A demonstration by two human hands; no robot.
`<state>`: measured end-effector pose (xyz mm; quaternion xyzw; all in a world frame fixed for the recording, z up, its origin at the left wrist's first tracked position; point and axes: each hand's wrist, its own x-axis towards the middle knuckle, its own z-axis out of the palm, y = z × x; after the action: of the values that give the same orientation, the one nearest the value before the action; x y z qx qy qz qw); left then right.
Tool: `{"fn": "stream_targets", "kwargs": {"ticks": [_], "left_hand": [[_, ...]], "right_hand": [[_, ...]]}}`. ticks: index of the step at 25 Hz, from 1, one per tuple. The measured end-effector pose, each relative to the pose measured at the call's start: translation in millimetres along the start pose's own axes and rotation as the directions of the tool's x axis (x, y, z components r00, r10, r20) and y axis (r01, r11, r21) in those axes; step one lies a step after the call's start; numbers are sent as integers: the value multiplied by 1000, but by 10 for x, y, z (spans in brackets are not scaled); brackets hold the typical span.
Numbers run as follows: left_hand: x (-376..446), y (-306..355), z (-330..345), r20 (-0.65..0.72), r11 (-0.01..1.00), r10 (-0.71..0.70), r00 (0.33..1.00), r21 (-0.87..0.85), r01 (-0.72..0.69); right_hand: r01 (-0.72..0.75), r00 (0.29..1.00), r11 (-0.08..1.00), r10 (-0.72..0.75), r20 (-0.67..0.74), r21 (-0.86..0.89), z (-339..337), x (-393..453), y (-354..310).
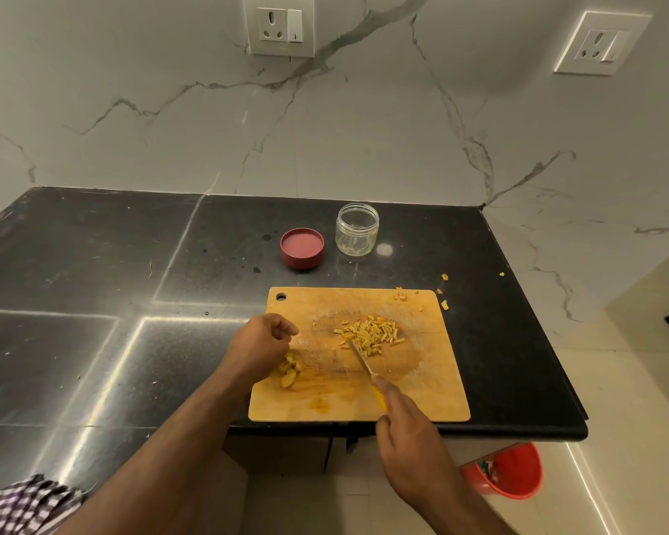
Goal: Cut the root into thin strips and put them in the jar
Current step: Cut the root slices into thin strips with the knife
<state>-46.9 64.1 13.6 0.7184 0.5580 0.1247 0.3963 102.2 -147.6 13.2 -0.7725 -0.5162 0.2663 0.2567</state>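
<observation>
A wooden cutting board [433,380] lies on the black surface [93,264], at its front edge, and I take the board as the landmark for all places.

In the middle of the board, a little toward the far side, lies a heap of thin yellow strips [371,334]. The right hand [410,453] reaches in from the near side of the board; its grip is closed around the yellow handle of a knife [364,364]. Most of the handle is covered by the fingers, and the blade is thin and hard to follow, but its tip arrives at the near edge of the heap.

The left hand [261,343] is over the left edge of the board, fingers curled inward. If this grip pinches something I cannot tell, because the fingertips are turned away. Just under it, at the near-left part of the board, lie some thicker root pieces [289,372], partly hidden by the wrist.

Behind the board stands the clear jar [357,229], upright and open; inside it only a few pale bits at the bottom can be made out. Left of the jar, also behind the board, the red lid [302,247] rests upside down. Small yellow scraps [443,297] lie around the far-right corner of the board.

Below the near-right corner, on the floor, a red bucket [506,476] is partly cut off by the surface edge.
</observation>
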Motion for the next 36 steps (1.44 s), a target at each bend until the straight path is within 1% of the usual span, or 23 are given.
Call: {"fn": "stream_targets", "kwargs": {"ticks": [2,4,6,9,10,13,16,19,31,33,35,36], "left_hand": [[-4,-13,-5,2,1000,2,1000,31,-2],[-7,-21,-7,3,999,3,1000,48,-4],[-1,-38,-24,7,997,5,1000,78,-5],[4,-70,-58,53,988,4,999,157,-12],[3,-74,-63,69,983,1,998,181,-13],[-6,-78,-45,106,971,13,994,236,-38],[-21,-70,-26,96,957,36,995,284,-62],[-18,-59,-50,87,945,36,996,320,-62],[-47,-39,-49,67,933,59,996,351,-79],[-50,-17,-82,44,951,66,997,299,-76],[-59,44,-80,-12,977,77,997,202,-72],[-68,88,-51,-19,984,83,996,163,-79]], "right_hand": [[52,997,999,-52,60,-1,52,17,-45],[79,993,997,-77,89,-17,109,59,-72],[58,997,998,-56,59,-33,114,100,-28],[-19,999,1000,19,-51,-11,37,99,87],[-25,998,1000,25,-64,1,19,87,101],[7,1000,999,-6,-22,36,47,59,42],[31,999,998,-32,9,46,103,54,-13],[18,1000,999,-19,7,51,109,60,-5],[3,1000,998,-4,28,57,123,-6,-3],[-1,1000,998,0,21,60,114,-15,5],[-13,1000,997,13,7,72,94,-19,6],[-18,1000,997,18,2,78,84,-19,5]]}}
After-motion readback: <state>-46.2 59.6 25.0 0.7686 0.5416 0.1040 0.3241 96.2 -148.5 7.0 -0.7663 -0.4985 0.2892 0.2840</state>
